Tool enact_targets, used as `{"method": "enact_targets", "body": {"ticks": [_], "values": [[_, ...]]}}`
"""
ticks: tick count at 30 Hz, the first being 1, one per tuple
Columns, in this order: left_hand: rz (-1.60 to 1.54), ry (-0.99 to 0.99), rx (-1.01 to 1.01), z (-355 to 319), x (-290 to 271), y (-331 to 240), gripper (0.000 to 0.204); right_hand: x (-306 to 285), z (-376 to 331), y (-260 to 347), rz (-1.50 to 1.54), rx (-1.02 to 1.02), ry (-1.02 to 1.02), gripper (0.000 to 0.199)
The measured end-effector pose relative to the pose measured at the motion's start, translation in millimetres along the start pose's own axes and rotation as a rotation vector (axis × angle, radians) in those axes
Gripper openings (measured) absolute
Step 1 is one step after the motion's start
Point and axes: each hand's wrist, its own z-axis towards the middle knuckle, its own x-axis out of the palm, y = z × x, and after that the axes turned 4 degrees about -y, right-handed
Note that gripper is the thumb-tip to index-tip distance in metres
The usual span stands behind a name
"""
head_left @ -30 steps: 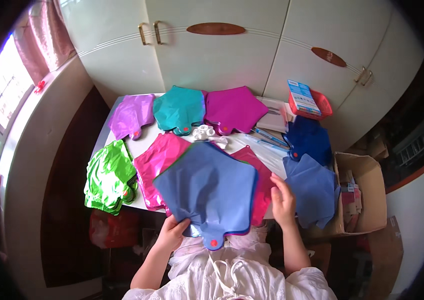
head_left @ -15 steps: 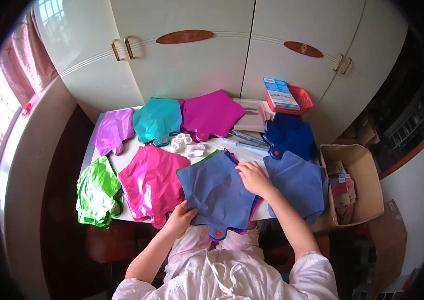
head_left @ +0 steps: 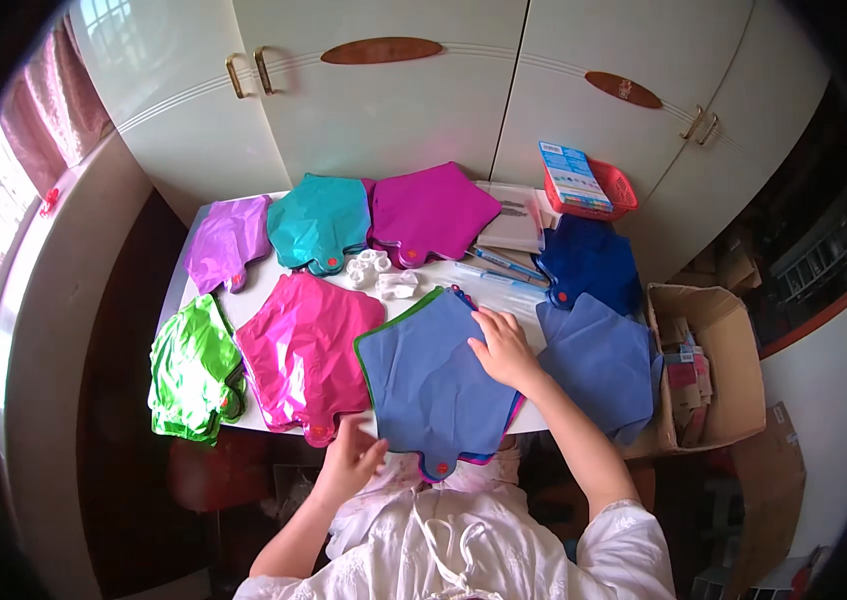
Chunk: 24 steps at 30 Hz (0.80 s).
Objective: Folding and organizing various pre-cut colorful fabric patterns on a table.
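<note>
A stack of flat, uninflated star-shaped foil balloons [head_left: 434,380], matte blue on top with green and magenta edges below, lies at the table's front edge. Resting on the upper right of that stack is my right hand [head_left: 504,348], fingers spread. My left hand [head_left: 352,465] hovers off the stack's lower left edge, fingers apart and holding nothing, close to the tail of the shiny pink balloons [head_left: 312,345]. Another pile of blue balloons [head_left: 599,362] lies to the right.
Shiny green [head_left: 192,365], lilac [head_left: 229,240], teal [head_left: 319,220], purple [head_left: 434,212] and navy balloons [head_left: 589,262] surround the stack. White ribbon rolls [head_left: 369,267] and pens [head_left: 509,265] sit mid-table. A red basket [head_left: 616,190] stands behind; a cardboard box [head_left: 724,400] adjoins the right side.
My left hand has let go of the blue-topped stack's lower left edge and moved slightly down and away. The stack lies flatter, and my right hand stays on its upper right. The view has shifted slightly.
</note>
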Motion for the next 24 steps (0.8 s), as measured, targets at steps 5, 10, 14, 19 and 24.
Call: {"method": "enact_targets", "body": {"ticks": [5,10,14,19,24], "values": [[-0.240,0.103,-0.225,-38,12,53,0.034,-1,-9,22,0.015,-0.007,0.059,0.047],[-0.307,0.292,-0.590,-35,48,30,0.055,3,-16,33,0.069,-0.058,0.061,0.047],[-1.106,0.415,-0.754,-30,63,69,0.049,8,-12,26,0.139,-0.087,0.061,0.045],[-1.015,0.375,-0.767,-17,61,52,0.040,12,-5,24,0.203,-0.090,0.061,0.044],[-0.980,0.331,-0.783,-11,63,53,0.037,8,16,28,0.428,0.135,0.081,0.042]]}}
